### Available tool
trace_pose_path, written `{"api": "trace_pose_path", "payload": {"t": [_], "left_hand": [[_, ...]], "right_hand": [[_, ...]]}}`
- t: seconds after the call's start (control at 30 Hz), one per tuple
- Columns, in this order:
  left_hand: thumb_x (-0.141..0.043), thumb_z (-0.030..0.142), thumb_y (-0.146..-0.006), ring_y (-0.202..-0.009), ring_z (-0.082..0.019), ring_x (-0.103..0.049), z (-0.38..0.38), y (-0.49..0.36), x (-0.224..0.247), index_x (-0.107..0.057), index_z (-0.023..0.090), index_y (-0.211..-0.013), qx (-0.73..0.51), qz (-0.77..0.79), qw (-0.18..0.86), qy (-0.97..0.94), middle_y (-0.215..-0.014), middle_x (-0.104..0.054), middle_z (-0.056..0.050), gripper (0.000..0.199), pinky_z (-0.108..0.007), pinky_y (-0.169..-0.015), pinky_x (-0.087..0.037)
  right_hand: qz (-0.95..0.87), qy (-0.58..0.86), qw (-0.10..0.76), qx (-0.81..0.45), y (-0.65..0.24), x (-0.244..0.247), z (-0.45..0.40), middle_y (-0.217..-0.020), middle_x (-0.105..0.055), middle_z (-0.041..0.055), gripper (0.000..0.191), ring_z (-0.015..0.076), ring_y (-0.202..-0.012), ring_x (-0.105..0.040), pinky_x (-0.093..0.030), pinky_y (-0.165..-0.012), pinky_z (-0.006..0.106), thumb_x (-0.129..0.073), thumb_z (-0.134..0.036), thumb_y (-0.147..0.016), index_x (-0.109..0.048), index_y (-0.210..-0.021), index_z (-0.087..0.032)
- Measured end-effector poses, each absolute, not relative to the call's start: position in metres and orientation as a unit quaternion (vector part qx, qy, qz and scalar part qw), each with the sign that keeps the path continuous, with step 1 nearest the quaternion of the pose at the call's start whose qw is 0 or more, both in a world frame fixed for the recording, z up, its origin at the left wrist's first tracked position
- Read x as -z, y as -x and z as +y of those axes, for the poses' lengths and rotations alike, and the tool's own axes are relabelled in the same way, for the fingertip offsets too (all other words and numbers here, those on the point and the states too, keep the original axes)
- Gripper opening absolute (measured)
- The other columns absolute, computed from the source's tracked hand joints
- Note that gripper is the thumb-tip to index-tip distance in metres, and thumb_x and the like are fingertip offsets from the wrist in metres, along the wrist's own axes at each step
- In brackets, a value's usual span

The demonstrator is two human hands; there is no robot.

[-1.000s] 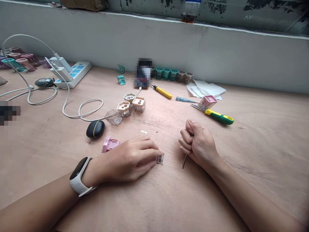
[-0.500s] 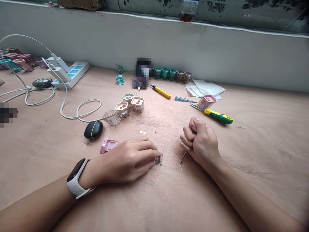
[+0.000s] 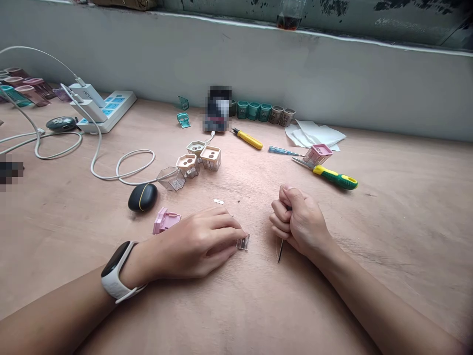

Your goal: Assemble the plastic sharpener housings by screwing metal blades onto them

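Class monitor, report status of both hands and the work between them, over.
Left hand pinning small clear piece to tabletop. Right fist closed on thin dark shaft, tip down. Nothing visible between them.

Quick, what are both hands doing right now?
Left hand: fingers closed on a small, clear plastic piece.
Right hand: closed in a fist around a thin, dark, rod-shaped tool, its tip pointing down.

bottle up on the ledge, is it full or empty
Neither: the bottle has some dark liquid at the bottom and looks clear above. Its top is out of view.
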State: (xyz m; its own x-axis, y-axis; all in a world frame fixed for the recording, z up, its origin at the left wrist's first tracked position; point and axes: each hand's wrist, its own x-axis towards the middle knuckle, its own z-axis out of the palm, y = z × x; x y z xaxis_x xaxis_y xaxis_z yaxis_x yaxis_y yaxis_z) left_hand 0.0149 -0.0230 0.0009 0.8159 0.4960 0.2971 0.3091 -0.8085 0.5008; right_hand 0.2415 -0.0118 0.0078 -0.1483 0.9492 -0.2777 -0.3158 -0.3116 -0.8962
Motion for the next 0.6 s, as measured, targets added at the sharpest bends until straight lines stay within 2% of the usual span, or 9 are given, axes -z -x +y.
{"api": "trace_pose_path", "payload": {"t": [0.1, 0.2, 0.3, 0.4, 0.5, 0.6], "left_hand": [[-0.055, 0.012, -0.098, -0.097, -0.02, -0.065, -0.023, -0.015, -0.002, -0.066, 0.014, -0.121, -0.21, 0.218, 0.217, -0.928, -0.106, -0.069, -0.01, 0.026, -0.034, -0.089, -0.055], [-0.054, 0.011, -0.098, -0.097, -0.02, -0.066, -0.023, -0.015, -0.003, -0.065, 0.015, -0.122, -0.213, 0.214, 0.214, -0.929, -0.107, -0.069, -0.011, 0.027, -0.033, -0.088, -0.056], [-0.055, 0.011, -0.097, -0.098, -0.019, -0.066, -0.024, -0.015, -0.002, -0.065, 0.015, -0.122, -0.219, 0.223, 0.203, -0.928, -0.11, -0.069, -0.011, 0.027, -0.032, -0.086, -0.057], [-0.057, 0.011, -0.096, -0.099, -0.019, -0.067, -0.024, -0.013, -0.002, -0.065, 0.016, -0.124, -0.233, 0.24, 0.192, -0.922, -0.113, -0.068, -0.01, 0.029, -0.03, -0.086, -0.057], [-0.059, 0.011, -0.097, -0.101, -0.017, -0.068, -0.022, -0.012, -0.003, -0.064, 0.016, -0.125, -0.263, 0.26, 0.177, -0.912, -0.115, -0.068, -0.009, 0.029, -0.028, -0.088, -0.058], [-0.062, 0.012, -0.096, -0.11, -0.018, -0.067, -0.018, -0.01, -0.003, -0.061, 0.014, -0.128, -0.311, 0.304, 0.122, -0.892, -0.119, -0.068, -0.01, 0.032, -0.03, -0.097, -0.056]], "right_hand": [[-0.345, 0.44, 0.472, -0.682, -0.244, -0.007, -0.012, -0.046, -0.021, -0.0114, 0.052, 0.0029, -0.036, -0.015, -0.019, -0.031, 0.014, -0.063, -0.049, -0.086, -0.023, -0.068, -0.023], [-0.361, 0.406, 0.483, -0.687, -0.247, -0.007, -0.012, -0.051, -0.022, -0.011, 0.049, 0.003, -0.04, -0.015, -0.019, -0.035, 0.014, -0.066, -0.047, -0.087, -0.027, -0.07, -0.022], [-0.389, 0.376, 0.541, -0.644, -0.249, -0.008, -0.012, -0.057, -0.026, -0.0096, 0.045, 0.0037, -0.044, -0.018, -0.021, -0.041, 0.015, -0.069, -0.041, -0.087, -0.03, -0.073, -0.021], [-0.401, 0.366, 0.594, -0.594, -0.248, -0.009, -0.015, -0.06, -0.026, -0.008, 0.043, 0.0051, -0.048, -0.022, -0.023, -0.045, 0.018, -0.064, -0.043, -0.09, -0.032, -0.074, -0.02], [-0.431, 0.368, 0.623, -0.539, -0.244, -0.007, -0.021, -0.063, -0.032, -0.0068, 0.034, 0.0066, -0.05, -0.031, -0.031, -0.048, 0.021, -0.061, -0.038, -0.095, -0.037, -0.078, -0.021], [-0.524, 0.392, 0.627, -0.422, -0.241, -0.001, -0.028, -0.072, -0.047, -0.0033, 0.018, 0.0098, -0.061, -0.049, -0.043, -0.06, 0.026, -0.054, -0.029, -0.101, -0.046, -0.087, -0.021]]}}
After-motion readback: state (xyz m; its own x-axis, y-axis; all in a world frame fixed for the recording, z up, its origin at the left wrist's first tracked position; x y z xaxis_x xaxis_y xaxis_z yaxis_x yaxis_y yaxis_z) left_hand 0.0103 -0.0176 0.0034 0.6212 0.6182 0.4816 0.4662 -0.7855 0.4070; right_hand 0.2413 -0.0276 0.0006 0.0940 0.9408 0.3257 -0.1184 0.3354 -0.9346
